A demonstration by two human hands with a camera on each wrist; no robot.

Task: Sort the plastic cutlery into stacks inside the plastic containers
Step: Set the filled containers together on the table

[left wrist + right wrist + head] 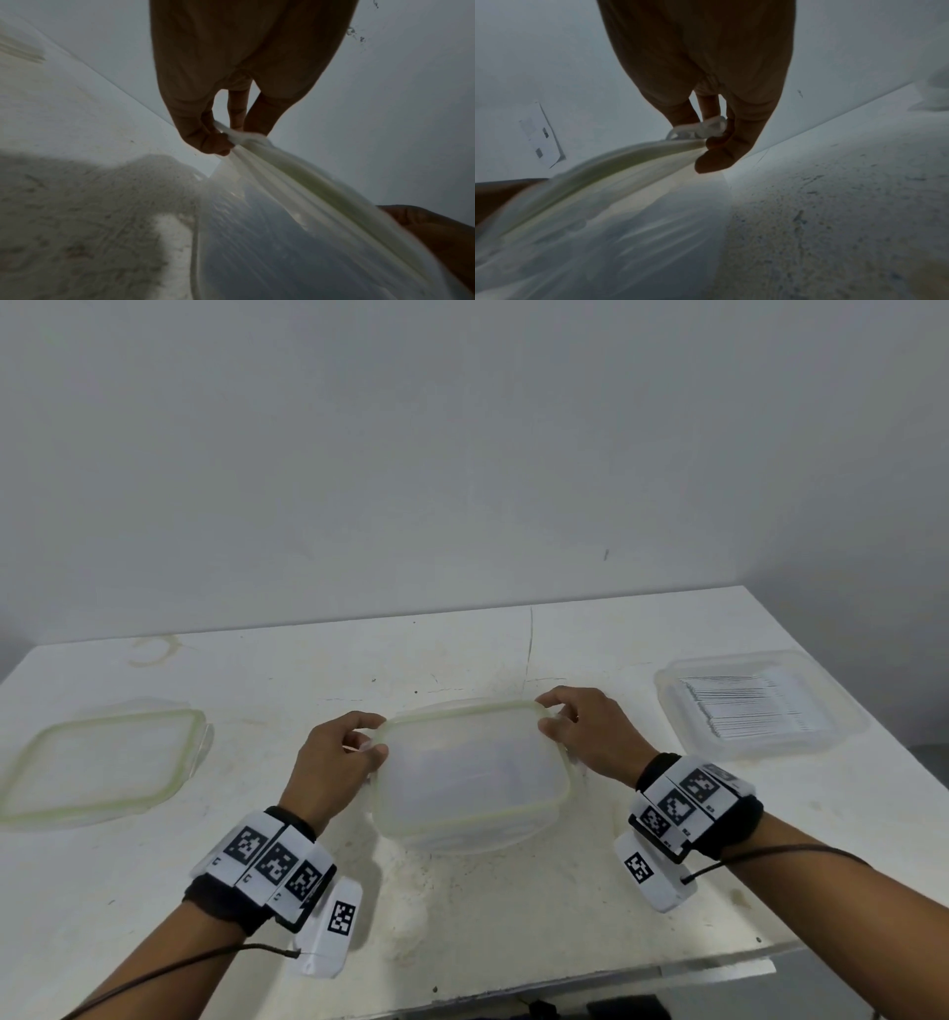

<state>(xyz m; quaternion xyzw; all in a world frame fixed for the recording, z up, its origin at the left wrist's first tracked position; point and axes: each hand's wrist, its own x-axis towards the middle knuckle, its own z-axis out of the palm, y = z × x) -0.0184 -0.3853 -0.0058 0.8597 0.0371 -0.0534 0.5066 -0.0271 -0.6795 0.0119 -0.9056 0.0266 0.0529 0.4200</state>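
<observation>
— So, where's the box (470,783)?

— Dead centre on the table (513,906), both hands on it. A lid (462,765) with a greenish seal sits across its top, slightly askew.

— And the left hand (328,762)?

— At the lid's nine o'clock corner, thumb and fingers clamped on the rim. The wrist view shows the pinch clearly: fingertips (216,142) curled over the edge.

— The right hand (590,734)?

— At the two o'clock corner, same pinch. Its wrist camera shows the thumb (718,160) under the rim and fingers over a clear latch tab (711,125).

— Anything else out?

— A second lid (97,762) lies flat at nine o'clock, well apart. At three o'clock a second box (760,706) holds a neat row of white cutlery (755,706); which kind, I cannot tell.

— What's inside the middle box?

— Too cloudy to say.
</observation>
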